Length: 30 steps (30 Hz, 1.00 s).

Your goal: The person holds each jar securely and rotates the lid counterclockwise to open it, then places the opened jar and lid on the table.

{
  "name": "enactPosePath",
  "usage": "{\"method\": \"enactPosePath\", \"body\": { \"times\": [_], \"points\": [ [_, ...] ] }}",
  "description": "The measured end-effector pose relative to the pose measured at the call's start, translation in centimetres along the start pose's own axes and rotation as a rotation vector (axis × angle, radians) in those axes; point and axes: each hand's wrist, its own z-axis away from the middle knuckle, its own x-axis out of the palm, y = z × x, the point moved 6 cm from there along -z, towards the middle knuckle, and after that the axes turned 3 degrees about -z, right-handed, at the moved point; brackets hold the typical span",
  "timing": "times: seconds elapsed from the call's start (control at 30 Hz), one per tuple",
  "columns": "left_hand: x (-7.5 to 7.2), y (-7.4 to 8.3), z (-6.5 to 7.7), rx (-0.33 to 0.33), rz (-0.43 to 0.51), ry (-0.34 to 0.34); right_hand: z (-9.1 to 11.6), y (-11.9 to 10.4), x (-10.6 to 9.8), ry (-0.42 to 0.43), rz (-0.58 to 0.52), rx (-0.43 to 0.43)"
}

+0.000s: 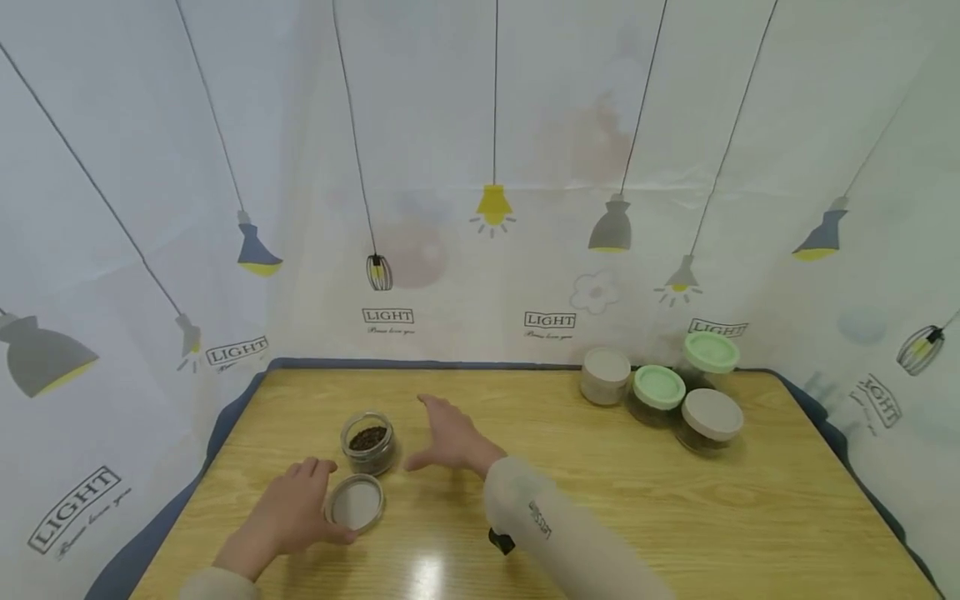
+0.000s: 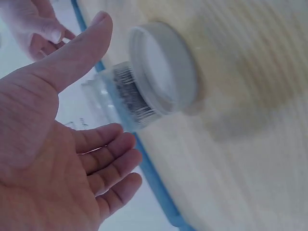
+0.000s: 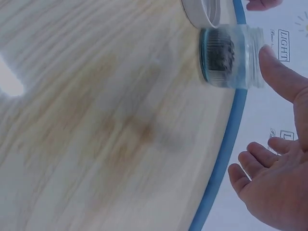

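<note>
An uncapped glass jar (image 1: 369, 454) with dark, loose contents stands upright on the wooden table. In front of it lies a pale lid (image 1: 356, 503), its hollow side up. My left hand (image 1: 294, 508) is beside the lid, thumb and fingers spread around its left side; the left wrist view shows the palm (image 2: 38, 159) with nothing in it. To the right of the jar is my right hand (image 1: 448, 437), thumb and fingers apart and holding nothing. In the right wrist view its thumb (image 3: 281, 77) overlaps the mouth of the jar.
At the back right stand several lidded jars: one with a pale lid (image 1: 606, 367), one with a green lid (image 1: 659, 387), another green-lidded jar (image 1: 711, 353) and a front one with a pale lid (image 1: 712, 415). A printed cloth (image 1: 450, 250) hangs behind the table (image 1: 570, 500).
</note>
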Motion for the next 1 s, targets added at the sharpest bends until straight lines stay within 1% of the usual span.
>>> {"method": "enactPosePath", "body": {
  "times": [0.13, 0.27, 0.33, 0.43, 0.5, 0.6, 0.77, 0.9, 1.0],
  "points": [
    [-1.0, 1.0, 0.0, 0.013, 0.008, -0.044, 1.0, 0.9, -1.8, 0.002, -0.013, 0.004],
    [-2.1, 2.7, -0.1, 0.074, -0.008, -0.043, 2.1, 1.8, -3.3, 0.014, -0.014, -0.001],
    [-2.5, 3.8, -0.2, 0.101, 0.007, -0.051, 2.6, 2.3, -3.9, 0.020, -0.011, -0.004],
    [-2.9, 5.5, -0.5, 0.140, 0.075, -0.092, 3.4, 3.3, -4.8, 0.031, 0.000, -0.007],
    [-2.9, 6.5, -0.7, 0.161, 0.114, -0.125, 4.0, 4.1, -5.4, 0.039, 0.003, -0.006],
    [-2.5, 8.2, -1.4, 0.204, 0.133, -0.156, 4.9, 5.5, -6.1, 0.057, 0.012, 0.011],
    [-1.8, 10.7, -3.1, 0.263, 0.120, -0.171, 6.4, 8.1, -7.4, 0.088, 0.014, 0.069],
    [-1.5, 12.6, -4.5, 0.293, 0.121, -0.178, 7.7, 9.8, -8.6, 0.111, 0.020, 0.104],
    [-1.1, 14.2, -5.4, 0.313, 0.142, -0.190, 8.9, 10.9, -9.5, 0.139, 0.015, 0.119]
  ]
}}
